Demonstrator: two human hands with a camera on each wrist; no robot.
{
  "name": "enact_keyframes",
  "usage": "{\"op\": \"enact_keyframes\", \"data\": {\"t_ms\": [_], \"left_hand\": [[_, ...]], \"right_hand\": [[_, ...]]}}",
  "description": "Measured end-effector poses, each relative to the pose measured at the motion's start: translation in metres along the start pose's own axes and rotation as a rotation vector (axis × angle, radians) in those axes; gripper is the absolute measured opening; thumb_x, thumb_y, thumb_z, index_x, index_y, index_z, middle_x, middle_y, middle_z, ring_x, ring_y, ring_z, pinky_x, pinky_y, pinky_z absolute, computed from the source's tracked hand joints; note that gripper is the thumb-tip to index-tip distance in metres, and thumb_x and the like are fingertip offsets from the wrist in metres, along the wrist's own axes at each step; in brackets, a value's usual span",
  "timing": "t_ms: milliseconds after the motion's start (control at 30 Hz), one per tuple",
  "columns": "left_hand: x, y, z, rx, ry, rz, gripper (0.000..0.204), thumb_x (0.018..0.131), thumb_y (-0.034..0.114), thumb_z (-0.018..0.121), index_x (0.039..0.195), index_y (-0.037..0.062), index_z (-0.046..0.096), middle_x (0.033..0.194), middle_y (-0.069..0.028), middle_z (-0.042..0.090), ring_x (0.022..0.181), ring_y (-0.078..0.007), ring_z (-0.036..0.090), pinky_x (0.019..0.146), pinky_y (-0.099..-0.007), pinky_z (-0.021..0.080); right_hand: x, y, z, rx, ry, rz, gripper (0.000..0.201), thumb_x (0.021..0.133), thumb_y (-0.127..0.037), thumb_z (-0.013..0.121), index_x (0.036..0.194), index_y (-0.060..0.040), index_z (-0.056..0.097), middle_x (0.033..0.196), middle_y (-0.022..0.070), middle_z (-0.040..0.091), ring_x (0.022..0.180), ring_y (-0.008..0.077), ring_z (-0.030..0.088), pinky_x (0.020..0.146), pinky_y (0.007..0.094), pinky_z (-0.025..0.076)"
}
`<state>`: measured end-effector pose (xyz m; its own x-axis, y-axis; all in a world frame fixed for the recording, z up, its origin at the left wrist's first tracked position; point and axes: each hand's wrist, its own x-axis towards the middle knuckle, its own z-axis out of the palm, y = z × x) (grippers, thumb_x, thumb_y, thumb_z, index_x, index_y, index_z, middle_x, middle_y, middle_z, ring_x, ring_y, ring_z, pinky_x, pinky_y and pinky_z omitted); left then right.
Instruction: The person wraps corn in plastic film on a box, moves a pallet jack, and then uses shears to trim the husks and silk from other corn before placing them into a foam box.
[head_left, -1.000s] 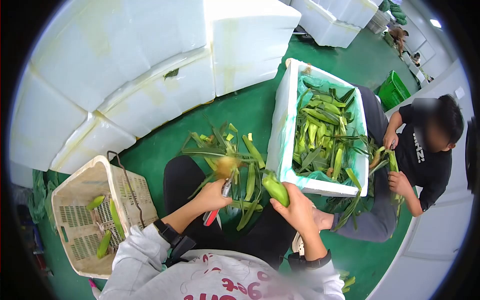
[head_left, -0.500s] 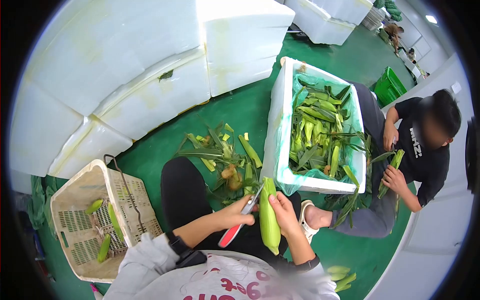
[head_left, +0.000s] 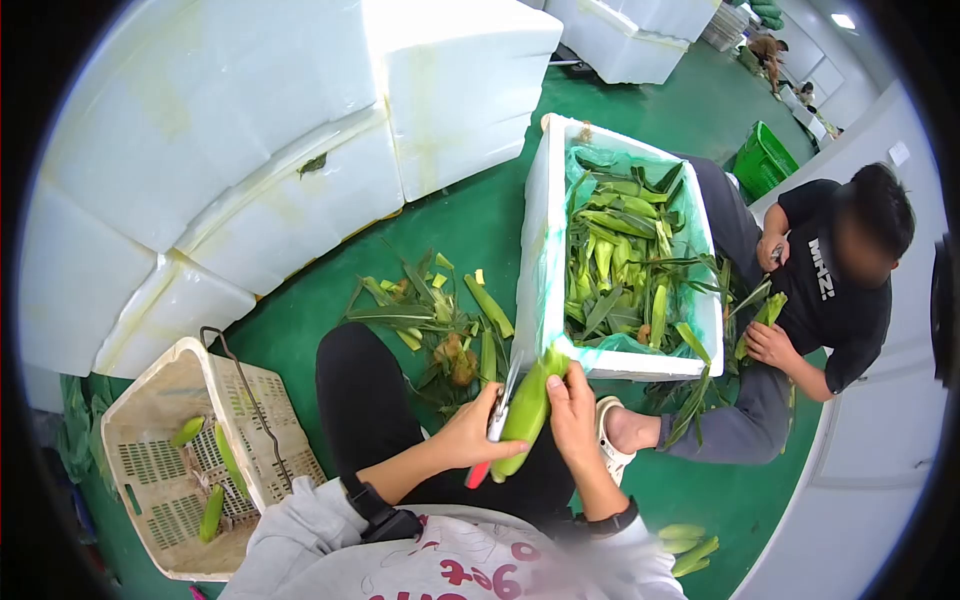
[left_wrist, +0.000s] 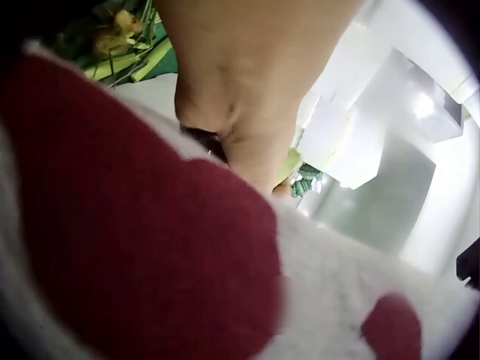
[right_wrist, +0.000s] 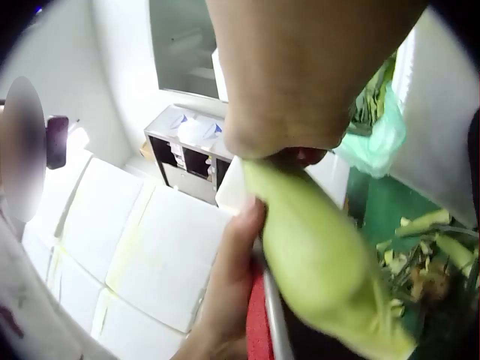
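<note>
My right hand (head_left: pixel 573 415) grips a green-husked ear of corn (head_left: pixel 520 425) near its upper end, over my lap. The ear slants down to the left. My left hand (head_left: pixel 468 430) holds a cutting tool with a red handle (head_left: pixel 478 475) and a metal blade (head_left: pixel 512 378), which lies along the ear's left side. In the right wrist view the left thumb (right_wrist: pixel 247 225) is right at the husk, with the tool's red grip (right_wrist: pixel 257 315) below. Sweatshirt cloth (left_wrist: pixel 150 247) fills much of the left wrist view and hides the left fingers.
A white foam box (head_left: pixel 540 270) ahead holds corn and husks. Trimmed leaves (head_left: pixel 430 310) lie on the green floor. A beige basket (head_left: pixel 180 365) with several ears stands at left. White boxes (head_left: pixel 300 190) are stacked behind. Another person (head_left: pixel 840 270) works on corn at right.
My right hand has turned the ear from upright and short-looking to slanting lengthwise. My left hand has brought the tool from the husk pile to the ear's side. The view has shifted slightly.
</note>
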<state>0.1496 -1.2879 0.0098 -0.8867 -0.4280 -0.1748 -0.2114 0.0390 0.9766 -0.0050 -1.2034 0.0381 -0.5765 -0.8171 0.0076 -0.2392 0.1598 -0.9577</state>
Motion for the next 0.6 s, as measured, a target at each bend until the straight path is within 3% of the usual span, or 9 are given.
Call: {"op": "enact_keyframes", "data": {"t_ms": [67, 167, 200, 300, 333, 467, 533, 600], "left_hand": [[-0.005, 0.016, -0.014, 0.147, -0.052, 0.017, 0.075, 0.068, 0.033, 0.079, 0.119, 0.0008, 0.036, 0.091, -0.0177, 0.057, 0.082, -0.0293, 0.061, 0.070, -0.0375, 0.047], [-0.004, 0.021, -0.022, 0.134, -0.144, -0.026, 0.073, 0.066, 0.030, 0.080, 0.119, 0.0025, 0.037, 0.098, -0.0185, 0.057, 0.088, -0.0303, 0.061, 0.077, -0.0362, 0.047], [-0.004, 0.021, -0.022, 0.111, -0.121, 0.057, 0.075, 0.067, 0.034, 0.079, 0.120, 0.0010, 0.036, 0.092, -0.0173, 0.057, 0.081, -0.0310, 0.061, 0.072, -0.0375, 0.048], [-0.007, 0.025, -0.002, -0.018, 0.006, 0.137, 0.077, 0.067, 0.034, 0.081, 0.121, 0.0019, 0.037, 0.097, -0.0148, 0.056, 0.087, -0.0255, 0.060, 0.076, -0.0348, 0.047], [-0.009, 0.033, 0.000, -0.092, 0.014, 0.031, 0.075, 0.069, 0.031, 0.081, 0.123, 0.0026, 0.037, 0.103, -0.0116, 0.054, 0.093, -0.0190, 0.057, 0.081, -0.0322, 0.046], [-0.007, 0.021, 0.005, -0.501, -0.006, 0.077, 0.070, 0.074, 0.023, 0.077, 0.129, 0.0019, 0.037, 0.107, -0.0076, 0.054, 0.096, -0.0154, 0.056, 0.084, -0.0300, 0.047], [-0.012, 0.015, 0.009, -0.868, -0.014, -0.113, 0.068, 0.076, 0.020, 0.073, 0.130, 0.0016, 0.037, 0.109, -0.0080, 0.055, 0.098, -0.0159, 0.057, 0.085, -0.0314, 0.048], [-0.014, 0.009, 0.016, -1.156, -0.011, -0.241, 0.062, 0.078, 0.015, 0.066, 0.131, 0.0021, 0.037, 0.113, -0.0097, 0.056, 0.103, -0.0174, 0.057, 0.089, -0.0346, 0.049]], "right_hand": [[0.006, -0.015, -0.024, -0.154, -0.156, -0.068, 0.025, 0.092, -0.024, 0.055, 0.089, -0.0003, 0.048, 0.065, 0.0108, 0.045, 0.058, 0.0193, 0.046, 0.054, 0.0324, 0.038], [0.019, -0.034, -0.038, -0.246, -0.288, -0.270, 0.031, 0.086, -0.024, 0.062, 0.075, -0.0006, 0.046, 0.061, 0.0122, 0.042, 0.051, 0.0288, 0.044, 0.049, 0.0347, 0.037], [0.020, -0.037, -0.036, -0.301, -0.205, -0.367, 0.030, 0.085, -0.023, 0.063, 0.072, -0.0014, 0.046, 0.059, 0.0116, 0.042, 0.049, 0.0291, 0.043, 0.048, 0.0352, 0.036], [0.029, -0.042, -0.024, -0.450, 0.025, -0.646, 0.031, 0.081, -0.019, 0.066, 0.064, -0.0041, 0.045, 0.054, 0.0097, 0.042, 0.044, 0.0289, 0.041, 0.044, 0.0363, 0.034], [0.032, -0.039, -0.022, -0.492, 0.092, -0.722, 0.031, 0.080, -0.018, 0.066, 0.062, -0.0053, 0.045, 0.053, 0.0089, 0.041, 0.043, 0.0279, 0.041, 0.043, 0.0363, 0.033], [0.036, -0.033, -0.011, -0.494, 0.267, -0.914, 0.033, 0.078, -0.016, 0.068, 0.057, -0.0081, 0.043, 0.051, 0.0055, 0.042, 0.041, 0.0229, 0.039, 0.042, 0.0338, 0.029], [0.036, -0.032, -0.007, -0.486, 0.316, -1.002, 0.029, 0.075, -0.017, 0.070, 0.061, -0.0082, 0.047, 0.053, 0.0038, 0.043, 0.044, 0.0204, 0.041, 0.042, 0.0325, 0.028], [0.033, -0.034, -0.007, -0.498, 0.228, -1.053, 0.024, 0.077, -0.019, 0.069, 0.069, -0.0048, 0.051, 0.058, 0.0058, 0.047, 0.046, 0.0230, 0.042, 0.044, 0.0339, 0.031]]}}
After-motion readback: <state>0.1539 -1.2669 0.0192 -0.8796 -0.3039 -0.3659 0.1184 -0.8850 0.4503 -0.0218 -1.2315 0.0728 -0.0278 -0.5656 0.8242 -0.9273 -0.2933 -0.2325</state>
